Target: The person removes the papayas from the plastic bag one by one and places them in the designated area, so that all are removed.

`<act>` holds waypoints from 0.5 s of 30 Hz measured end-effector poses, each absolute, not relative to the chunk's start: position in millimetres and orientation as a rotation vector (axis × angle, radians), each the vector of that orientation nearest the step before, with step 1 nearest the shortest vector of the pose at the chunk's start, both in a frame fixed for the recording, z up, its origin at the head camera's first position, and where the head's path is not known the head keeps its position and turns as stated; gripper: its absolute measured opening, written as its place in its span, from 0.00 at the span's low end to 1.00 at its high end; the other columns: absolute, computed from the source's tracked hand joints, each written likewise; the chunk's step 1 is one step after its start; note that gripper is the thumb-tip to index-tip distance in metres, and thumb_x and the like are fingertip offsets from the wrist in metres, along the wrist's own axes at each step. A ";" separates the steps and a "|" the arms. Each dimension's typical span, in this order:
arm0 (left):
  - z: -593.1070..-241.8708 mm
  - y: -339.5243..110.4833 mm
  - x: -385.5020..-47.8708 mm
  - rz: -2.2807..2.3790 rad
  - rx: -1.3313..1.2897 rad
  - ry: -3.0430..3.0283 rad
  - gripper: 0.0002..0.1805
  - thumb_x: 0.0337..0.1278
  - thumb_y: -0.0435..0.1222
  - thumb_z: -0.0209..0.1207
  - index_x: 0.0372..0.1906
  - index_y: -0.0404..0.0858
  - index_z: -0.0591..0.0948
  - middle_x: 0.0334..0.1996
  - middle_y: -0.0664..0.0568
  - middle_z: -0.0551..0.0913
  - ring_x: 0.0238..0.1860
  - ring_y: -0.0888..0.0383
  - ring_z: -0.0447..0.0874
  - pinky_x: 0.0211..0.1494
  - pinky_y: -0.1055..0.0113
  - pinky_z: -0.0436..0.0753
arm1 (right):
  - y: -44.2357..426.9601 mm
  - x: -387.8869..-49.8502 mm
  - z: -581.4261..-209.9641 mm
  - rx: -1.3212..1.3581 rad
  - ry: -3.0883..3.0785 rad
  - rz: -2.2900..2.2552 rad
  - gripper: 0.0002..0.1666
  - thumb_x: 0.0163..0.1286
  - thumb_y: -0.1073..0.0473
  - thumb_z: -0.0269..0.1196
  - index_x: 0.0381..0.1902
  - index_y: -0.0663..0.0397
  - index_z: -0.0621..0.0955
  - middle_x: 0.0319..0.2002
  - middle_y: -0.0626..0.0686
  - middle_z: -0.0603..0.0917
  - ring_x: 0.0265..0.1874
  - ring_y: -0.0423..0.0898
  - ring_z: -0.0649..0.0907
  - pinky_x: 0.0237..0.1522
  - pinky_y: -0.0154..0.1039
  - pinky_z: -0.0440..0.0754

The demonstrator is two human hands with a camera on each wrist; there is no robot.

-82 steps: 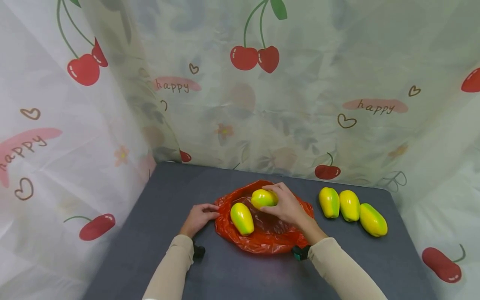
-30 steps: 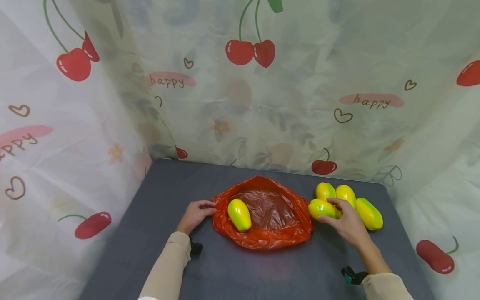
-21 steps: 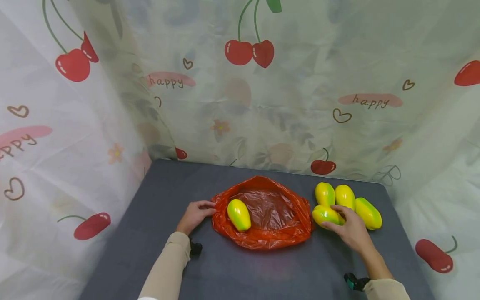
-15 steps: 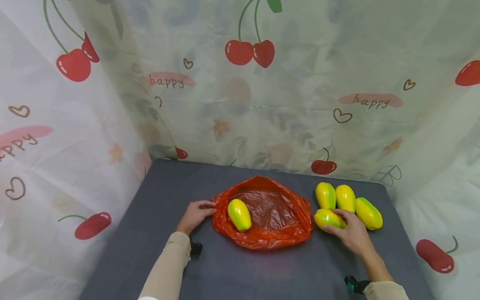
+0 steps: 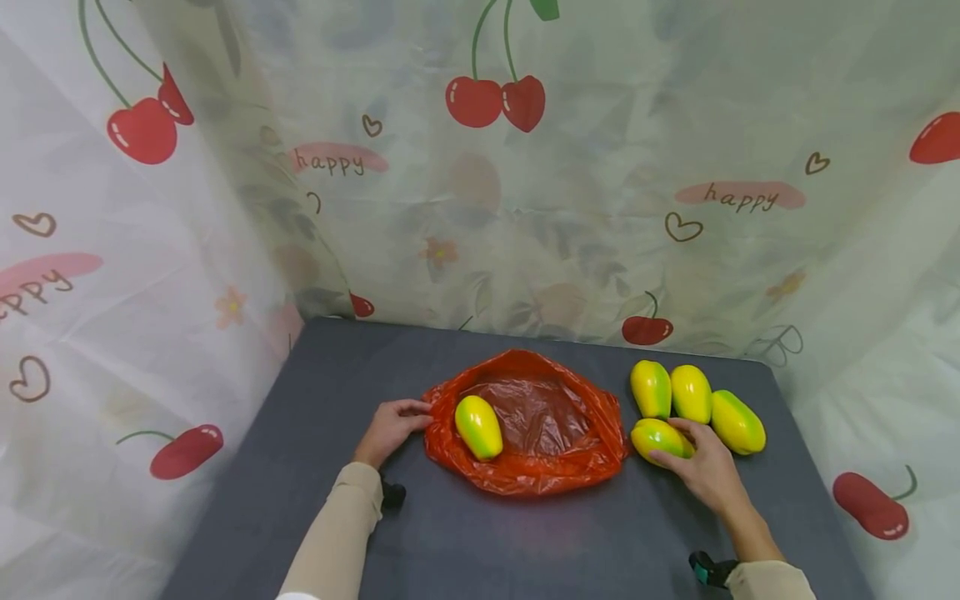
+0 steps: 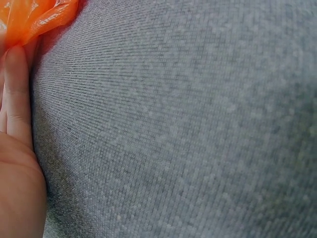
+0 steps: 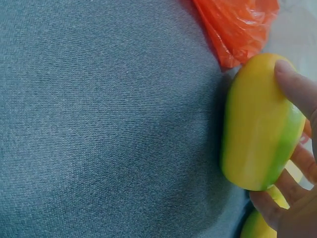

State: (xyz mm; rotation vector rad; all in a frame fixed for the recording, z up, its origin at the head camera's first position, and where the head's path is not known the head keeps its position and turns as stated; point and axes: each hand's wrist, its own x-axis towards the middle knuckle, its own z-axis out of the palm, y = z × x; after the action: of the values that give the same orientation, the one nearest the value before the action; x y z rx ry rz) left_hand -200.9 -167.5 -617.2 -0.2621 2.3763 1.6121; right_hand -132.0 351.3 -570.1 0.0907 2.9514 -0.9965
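Observation:
A red plastic bag (image 5: 525, 479) lies spread on the table with its mouth facing up, and one yellow-green papaya (image 5: 478, 427) is inside at its left. At the bag's left edge my left hand (image 5: 390, 433) pinches the thin plastic (image 6: 47, 17) between thumb and fingers. To the right of the bag, my right hand (image 5: 705, 467) holds another papaya (image 5: 660, 439) lying sideways, thumb on the near side and fingers on the far side. In the right wrist view this papaya (image 7: 260, 124) appears close to the table surface; contact with it is hard to tell.
Behind the right hand stand three more papayas: a left one (image 5: 651, 389), a middle one (image 5: 691, 393) and a right one (image 5: 738, 422). Dark grey cloth covers the table (image 5: 315, 367). A cherry-printed curtain (image 5: 525, 208) closes off the back and sides.
My right hand has carried a papaya out of the bag to the right and lowered it in front of the other three. My left hand has stayed at the bag's left edge.

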 end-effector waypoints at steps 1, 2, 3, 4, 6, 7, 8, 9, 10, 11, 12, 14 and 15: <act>-617.4 -167.3 -201.0 1.612 -0.261 2.377 0.10 0.61 0.43 0.69 0.47 0.51 0.90 0.53 0.52 0.88 0.55 0.53 0.82 0.67 0.50 0.78 | 351.1 -131.7 -570.5 0.096 2.953 -0.997 0.48 0.63 0.38 0.72 0.69 0.63 0.72 0.66 0.68 0.74 0.63 0.65 0.74 0.64 0.66 0.70; -617.4 -167.1 -201.1 1.612 -0.259 2.377 0.10 0.61 0.43 0.69 0.47 0.50 0.90 0.53 0.52 0.88 0.55 0.53 0.82 0.67 0.50 0.78 | 351.0 -131.4 -570.8 0.098 2.952 -0.998 0.48 0.63 0.38 0.72 0.69 0.63 0.71 0.66 0.68 0.74 0.63 0.65 0.74 0.64 0.66 0.70; -617.2 -166.8 -201.2 1.613 -0.257 2.379 0.10 0.61 0.43 0.69 0.47 0.50 0.90 0.53 0.52 0.88 0.55 0.52 0.82 0.67 0.50 0.78 | 350.7 -131.1 -571.2 0.099 2.956 -1.000 0.47 0.63 0.39 0.72 0.69 0.63 0.72 0.65 0.68 0.74 0.63 0.65 0.74 0.63 0.66 0.70; -617.3 -166.6 -201.5 1.614 -0.256 2.377 0.10 0.61 0.43 0.69 0.47 0.50 0.90 0.53 0.52 0.88 0.55 0.52 0.82 0.68 0.50 0.78 | 350.4 -130.9 -571.5 0.095 2.958 -1.002 0.47 0.63 0.39 0.72 0.69 0.64 0.72 0.65 0.69 0.74 0.62 0.65 0.73 0.63 0.66 0.70; -617.3 -166.3 -201.6 1.613 -0.253 2.378 0.10 0.61 0.43 0.69 0.47 0.50 0.90 0.53 0.52 0.88 0.55 0.53 0.82 0.68 0.49 0.78 | 350.0 -130.7 -572.2 0.088 2.962 -1.004 0.47 0.63 0.39 0.72 0.69 0.64 0.72 0.65 0.69 0.74 0.62 0.65 0.73 0.63 0.66 0.69; -617.3 -166.3 -201.6 1.611 -0.252 2.380 0.11 0.61 0.43 0.69 0.47 0.50 0.90 0.53 0.52 0.88 0.55 0.52 0.82 0.67 0.49 0.78 | 349.8 -130.6 -572.4 0.085 2.965 -1.005 0.47 0.63 0.39 0.73 0.68 0.64 0.72 0.65 0.69 0.74 0.62 0.65 0.73 0.63 0.66 0.69; -617.5 -166.3 -201.6 1.611 -0.252 2.380 0.11 0.61 0.43 0.69 0.47 0.50 0.90 0.53 0.51 0.88 0.55 0.52 0.82 0.67 0.49 0.78 | 349.8 -130.7 -572.7 0.079 2.964 -1.004 0.47 0.63 0.39 0.73 0.68 0.65 0.72 0.65 0.69 0.74 0.61 0.65 0.73 0.63 0.66 0.69; -617.6 -166.4 -201.7 1.607 -0.252 2.382 0.11 0.61 0.43 0.69 0.47 0.50 0.90 0.53 0.51 0.88 0.55 0.52 0.82 0.67 0.49 0.78 | 349.7 -130.6 -572.8 0.078 2.966 -1.000 0.48 0.62 0.39 0.73 0.68 0.65 0.72 0.64 0.69 0.74 0.61 0.65 0.73 0.63 0.65 0.69; -618.0 -166.6 -201.9 1.606 -0.253 2.381 0.11 0.61 0.43 0.69 0.47 0.50 0.90 0.53 0.52 0.88 0.55 0.53 0.82 0.67 0.50 0.78 | 349.8 -130.5 -572.9 0.073 2.963 -0.998 0.48 0.62 0.39 0.73 0.68 0.65 0.72 0.64 0.69 0.73 0.61 0.65 0.73 0.63 0.65 0.69; -618.1 -166.7 -201.7 1.601 -0.253 2.383 0.11 0.61 0.43 0.69 0.47 0.50 0.90 0.53 0.51 0.88 0.55 0.53 0.82 0.67 0.50 0.78 | 349.8 -130.3 -572.9 0.073 2.962 -0.995 0.48 0.62 0.39 0.73 0.68 0.65 0.72 0.64 0.69 0.74 0.61 0.65 0.73 0.63 0.65 0.69; -618.4 -166.9 -201.6 1.597 -0.253 2.387 0.11 0.61 0.43 0.69 0.47 0.50 0.90 0.54 0.51 0.88 0.55 0.53 0.82 0.66 0.50 0.78 | 349.9 -130.1 -572.9 0.070 2.958 -0.995 0.49 0.62 0.39 0.73 0.68 0.65 0.72 0.64 0.69 0.74 0.61 0.65 0.73 0.63 0.66 0.69; -618.2 -167.2 -201.6 1.593 -0.255 2.388 0.11 0.61 0.43 0.69 0.47 0.50 0.90 0.54 0.51 0.88 0.55 0.53 0.82 0.67 0.50 0.78 | 349.9 -129.6 -572.6 0.068 2.948 -0.993 0.49 0.62 0.38 0.73 0.69 0.66 0.71 0.64 0.69 0.74 0.62 0.65 0.73 0.64 0.66 0.69; -617.9 -167.3 -201.6 1.592 -0.254 2.390 0.11 0.61 0.43 0.69 0.47 0.50 0.90 0.54 0.51 0.88 0.55 0.52 0.82 0.67 0.49 0.78 | 349.8 -129.2 -572.3 0.069 2.942 -0.994 0.49 0.62 0.38 0.73 0.69 0.66 0.71 0.65 0.69 0.73 0.62 0.65 0.72 0.64 0.66 0.69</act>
State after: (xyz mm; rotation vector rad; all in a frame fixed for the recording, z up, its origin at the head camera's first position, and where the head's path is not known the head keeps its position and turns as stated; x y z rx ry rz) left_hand -201.6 -167.3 -617.9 -0.2537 2.3895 1.5916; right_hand -129.2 349.8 -572.3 0.0685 2.9417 -0.9942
